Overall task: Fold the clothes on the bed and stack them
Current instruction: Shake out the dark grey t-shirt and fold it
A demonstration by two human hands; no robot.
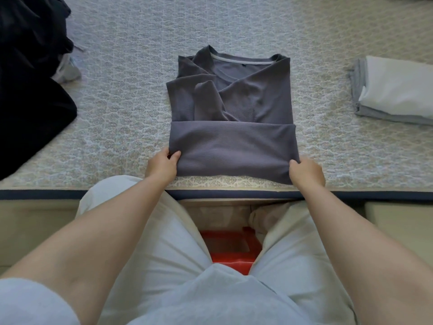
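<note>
A grey-purple long-sleeved shirt (234, 109) lies on the bed (131, 95) in front of me, collar at the far end, sleeves crossed over its chest. Its lower part is folded up into a band across the near end. My left hand (161, 166) pinches the band's near left corner. My right hand (305, 171) grips the near right corner. At the right edge of the bed sits a stack of folded clothes (396, 90), white on top and pale grey beneath.
A heap of dark unfolded clothes (30, 85) covers the bed's left side, with a pale garment (68, 69) poking out beside it. The bed's dark-trimmed near edge (42, 194) runs across in front of my legs. A red object (230, 250) lies on the floor.
</note>
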